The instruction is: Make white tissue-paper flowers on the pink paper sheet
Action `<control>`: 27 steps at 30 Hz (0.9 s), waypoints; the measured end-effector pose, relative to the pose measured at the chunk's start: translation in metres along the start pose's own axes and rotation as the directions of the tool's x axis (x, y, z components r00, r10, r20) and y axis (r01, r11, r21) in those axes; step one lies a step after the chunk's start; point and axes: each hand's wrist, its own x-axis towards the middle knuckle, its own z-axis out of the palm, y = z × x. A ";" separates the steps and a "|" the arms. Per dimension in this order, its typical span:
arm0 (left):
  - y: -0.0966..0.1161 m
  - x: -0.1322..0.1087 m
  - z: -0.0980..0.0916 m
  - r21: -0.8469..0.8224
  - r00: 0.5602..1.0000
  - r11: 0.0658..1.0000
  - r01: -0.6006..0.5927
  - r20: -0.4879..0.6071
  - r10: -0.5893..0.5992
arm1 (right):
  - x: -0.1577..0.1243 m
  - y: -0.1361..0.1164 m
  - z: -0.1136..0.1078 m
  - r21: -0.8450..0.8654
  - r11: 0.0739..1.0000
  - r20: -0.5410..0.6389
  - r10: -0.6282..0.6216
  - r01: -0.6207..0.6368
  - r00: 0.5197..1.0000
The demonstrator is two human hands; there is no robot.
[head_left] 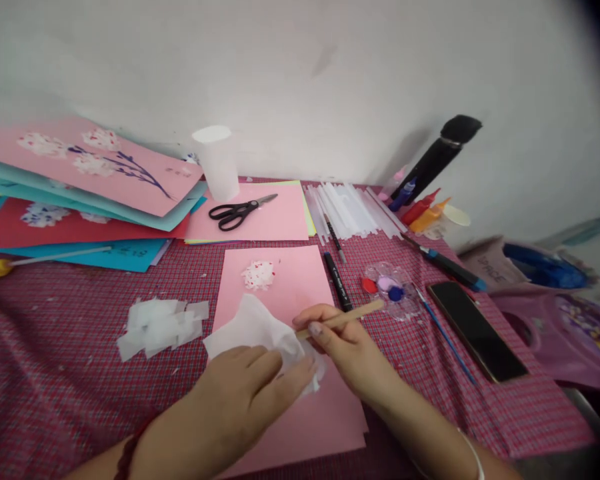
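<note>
Stick (356, 315) in right hand (349, 348) points rightward, long axis slanted.

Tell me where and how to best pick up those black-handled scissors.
Probably grip the scissors by the handle loops, coming from above and the near left. They lie on the pink paper stack with the loops toward the left and the blades pointing right, slightly toward the wall.

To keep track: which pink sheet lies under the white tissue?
The front sheet, showing one red-flecked patch; the sheet behind lies under scissors, the leftmost pink sheet bears a painted branch.
</note>
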 end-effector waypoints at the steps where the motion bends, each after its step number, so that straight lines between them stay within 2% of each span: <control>1: -0.002 0.001 0.000 0.056 0.996 0.998 -0.019 0.085 0.014 | 0.001 0.000 0.000 0.017 1.000 0.013 -0.005 0.004 1.000; 3: -0.003 0.003 0.002 0.136 0.979 0.987 -0.090 0.193 0.062 | 0.001 -0.002 0.001 0.046 0.999 0.036 -0.001 -0.001 0.999; 5: -0.003 0.003 0.005 0.173 0.970 0.971 -0.165 0.206 0.128 | 0.001 -0.004 0.002 0.087 0.996 0.057 0.019 -0.024 0.998; 8: -0.002 0.001 0.008 0.159 0.973 0.963 -0.218 0.117 0.200 | 0.000 -0.007 0.004 0.115 0.992 0.077 0.036 -0.045 0.996; 14: -0.002 -0.002 0.004 0.117 0.973 0.980 -0.160 -0.146 0.177 | 0.000 -0.007 0.005 -0.042 0.998 0.054 -0.039 0.041 0.998; 16: -0.004 -0.002 0.003 0.134 0.966 0.979 -0.156 -0.186 0.179 | 0.000 -0.007 0.005 -0.080 0.995 0.056 -0.049 0.054 0.997; 20: -0.006 -0.007 0.006 0.153 0.965 0.977 -0.148 -0.196 0.177 | -0.001 -0.007 0.005 -0.117 0.991 0.041 -0.058 0.063 0.997; 22: -0.007 -0.009 0.009 0.127 0.964 0.987 -0.099 -0.233 0.127 | 0.000 -0.008 0.005 -0.102 0.994 0.031 -0.044 0.047 0.999; 24: -0.010 -0.010 0.010 0.033 0.961 0.999 0.026 -0.276 -0.016 | 0.000 -0.008 0.004 -0.063 0.998 0.029 -0.011 0.013 1.000; 25: -0.011 -0.010 0.010 -0.048 0.959 0.994 0.101 -0.261 -0.110 | 0.000 -0.008 0.004 -0.045 0.999 0.030 0.006 -0.004 1.000; 27: -0.015 -0.008 0.010 -0.237 0.952 0.939 0.249 -0.119 -0.283 | 0.000 -0.008 0.005 -0.028 0.999 0.036 0.034 -0.033 0.999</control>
